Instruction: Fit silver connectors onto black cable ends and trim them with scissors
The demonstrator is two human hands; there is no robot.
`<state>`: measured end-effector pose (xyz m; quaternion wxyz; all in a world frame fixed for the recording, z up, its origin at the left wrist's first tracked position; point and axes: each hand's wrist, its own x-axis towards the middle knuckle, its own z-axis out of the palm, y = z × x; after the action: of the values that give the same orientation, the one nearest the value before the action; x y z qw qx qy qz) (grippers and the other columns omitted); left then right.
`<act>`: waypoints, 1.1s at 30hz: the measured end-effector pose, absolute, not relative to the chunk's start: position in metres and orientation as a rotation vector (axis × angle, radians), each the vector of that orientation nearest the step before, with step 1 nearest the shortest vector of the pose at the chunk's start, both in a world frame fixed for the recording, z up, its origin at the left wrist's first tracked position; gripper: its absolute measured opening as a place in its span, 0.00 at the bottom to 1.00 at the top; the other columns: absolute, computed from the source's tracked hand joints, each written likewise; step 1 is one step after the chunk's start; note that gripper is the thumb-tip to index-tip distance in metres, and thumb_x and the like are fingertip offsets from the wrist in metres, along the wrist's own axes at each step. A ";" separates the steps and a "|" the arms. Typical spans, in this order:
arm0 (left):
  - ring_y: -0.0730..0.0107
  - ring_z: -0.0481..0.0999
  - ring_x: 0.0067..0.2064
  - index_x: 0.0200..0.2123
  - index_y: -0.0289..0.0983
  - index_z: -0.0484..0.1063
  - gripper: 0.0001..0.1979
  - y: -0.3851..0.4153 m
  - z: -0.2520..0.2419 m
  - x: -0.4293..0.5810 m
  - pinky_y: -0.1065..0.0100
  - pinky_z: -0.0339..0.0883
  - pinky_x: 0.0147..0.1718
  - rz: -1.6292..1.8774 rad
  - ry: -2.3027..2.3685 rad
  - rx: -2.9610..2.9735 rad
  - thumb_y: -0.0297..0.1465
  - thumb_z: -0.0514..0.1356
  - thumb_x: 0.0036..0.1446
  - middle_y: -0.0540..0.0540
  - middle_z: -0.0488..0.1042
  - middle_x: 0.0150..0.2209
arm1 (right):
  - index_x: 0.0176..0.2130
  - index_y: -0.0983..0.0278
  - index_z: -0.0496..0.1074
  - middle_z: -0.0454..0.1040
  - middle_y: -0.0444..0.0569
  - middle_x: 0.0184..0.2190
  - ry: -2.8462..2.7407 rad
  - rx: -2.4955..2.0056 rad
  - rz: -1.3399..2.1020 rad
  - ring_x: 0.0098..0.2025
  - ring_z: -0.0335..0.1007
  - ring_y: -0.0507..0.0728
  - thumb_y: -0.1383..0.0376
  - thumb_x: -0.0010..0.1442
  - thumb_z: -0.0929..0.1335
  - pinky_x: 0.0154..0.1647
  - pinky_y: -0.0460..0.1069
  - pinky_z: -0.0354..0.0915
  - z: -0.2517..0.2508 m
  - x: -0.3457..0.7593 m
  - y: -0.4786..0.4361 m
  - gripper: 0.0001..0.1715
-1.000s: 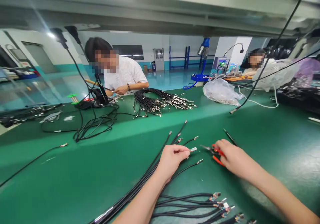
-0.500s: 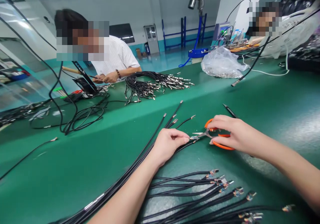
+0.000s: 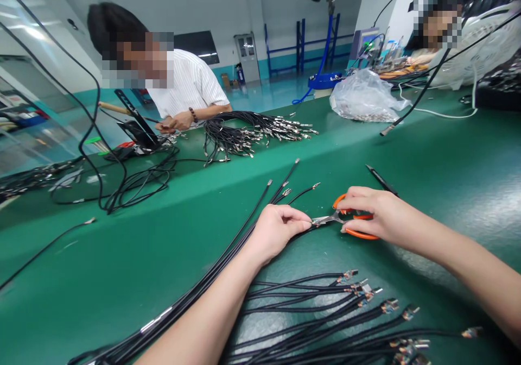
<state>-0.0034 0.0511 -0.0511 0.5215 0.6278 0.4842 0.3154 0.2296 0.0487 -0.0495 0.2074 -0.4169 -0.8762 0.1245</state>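
Snips [image 3: 336, 218], held in the right hand [image 3: 385, 211], meet a cable end [image 3: 316, 223] at centre, pinched by the left hand's [image 3: 277, 230] fingertips. That end looks unfinished; whether the cables [image 3: 321, 322] near right are done, I cannot tell.

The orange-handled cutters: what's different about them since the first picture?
The right hand brought the orange-handled cutters toward the left hand; their blades are now at the cable end. Nothing was let go: the left hand still pinches that end. The black pen-like tool still lies nearby.
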 end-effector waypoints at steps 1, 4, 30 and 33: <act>0.70 0.70 0.28 0.25 0.34 0.77 0.07 0.051 -0.052 -0.004 0.71 0.63 0.30 0.753 1.164 1.506 0.31 0.64 0.40 0.47 0.75 0.26 | 0.40 0.61 0.73 0.69 0.48 0.33 -2.438 -1.161 0.351 0.33 0.67 0.55 0.61 0.54 0.67 0.34 0.47 0.63 -0.050 0.230 0.049 0.12; 0.70 0.70 0.28 0.26 0.34 0.77 0.07 0.051 -0.052 -0.004 0.71 0.63 0.30 0.748 1.175 1.510 0.31 0.64 0.41 0.47 0.76 0.26 | 0.40 0.61 0.73 0.68 0.47 0.31 -2.442 -1.169 0.360 0.31 0.67 0.54 0.61 0.55 0.67 0.32 0.46 0.62 -0.050 0.231 0.049 0.12; 0.70 0.70 0.29 0.25 0.35 0.77 0.05 0.050 -0.051 -0.004 0.71 0.63 0.30 0.722 1.172 1.645 0.30 0.63 0.42 0.48 0.74 0.26 | 0.37 0.61 0.74 0.66 0.46 0.26 -2.517 -1.217 0.360 0.25 0.62 0.51 0.58 0.57 0.64 0.26 0.45 0.57 -0.045 0.232 0.046 0.12; 0.70 0.70 0.29 0.25 0.35 0.77 0.05 0.050 -0.051 -0.004 0.71 0.63 0.30 0.719 1.171 1.643 0.30 0.63 0.42 0.47 0.75 0.27 | 0.36 0.61 0.73 0.65 0.45 0.26 -2.543 -1.223 0.311 0.25 0.62 0.51 0.58 0.57 0.64 0.26 0.44 0.57 -0.043 0.230 0.043 0.12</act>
<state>-0.0036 0.0503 -0.0512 0.4795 0.6731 0.4797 0.2948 0.2304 0.0434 -0.0433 0.1508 -0.4259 -0.8855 0.1082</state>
